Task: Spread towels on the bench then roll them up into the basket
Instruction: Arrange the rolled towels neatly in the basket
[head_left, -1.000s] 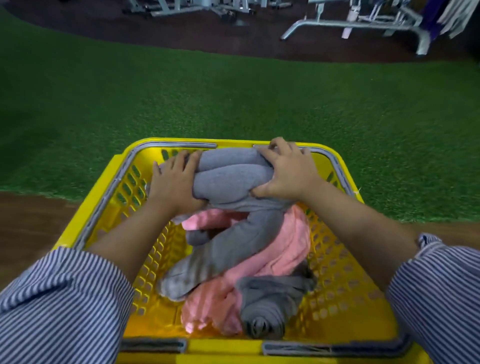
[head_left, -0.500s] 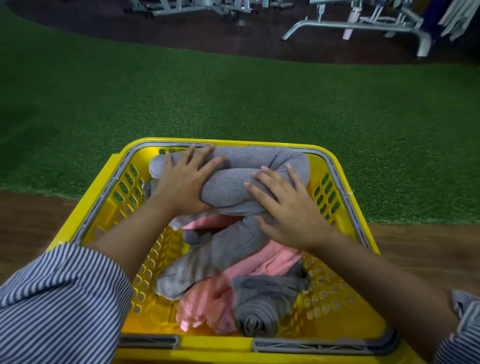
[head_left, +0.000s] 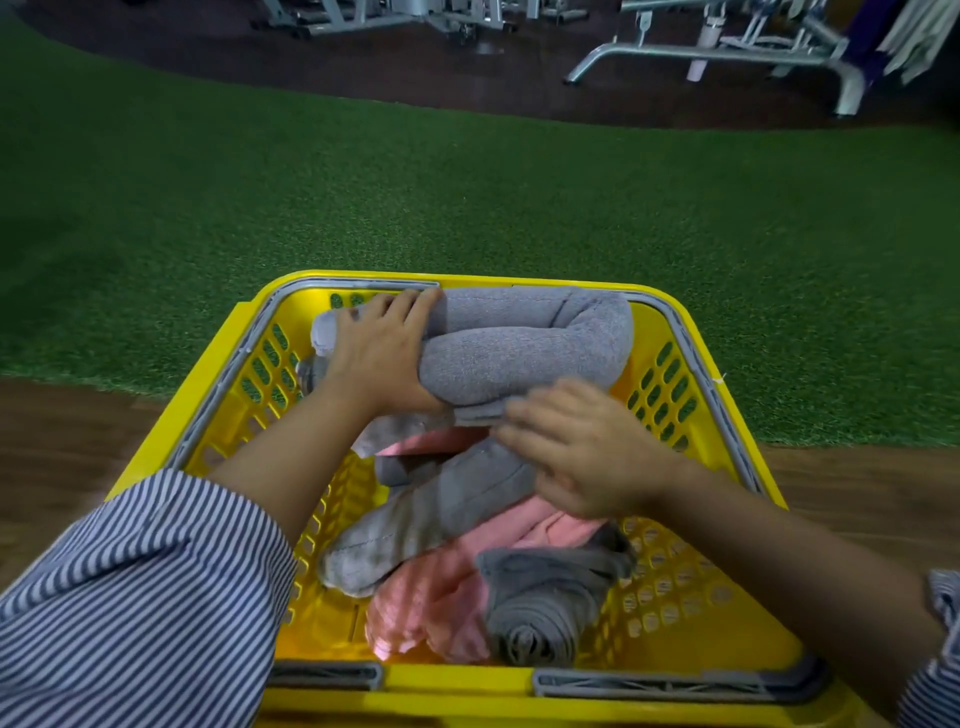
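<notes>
A rolled grey towel (head_left: 524, 348), doubled back on itself, lies crosswise at the far end of a yellow basket (head_left: 722, 629), its long axis running side to side. The left hand (head_left: 382, 358) curls around the roll's left part; the right hand (head_left: 582, 457), blurred, hovers with fingers loose just nearer, holding nothing. A pink towel (head_left: 431, 597) and a darker grey roll (head_left: 540, 613) fill the near end. The basket stands on wood flooring (head_left: 62, 441) beside green turf (head_left: 467, 197), gym equipment (head_left: 727, 47) beyond.

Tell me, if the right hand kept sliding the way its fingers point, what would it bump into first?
Probably the folded grey towel roll at the far end of the basket. The right hand points up-left at it, fingers straight; whether they already touch is unclear.
</notes>
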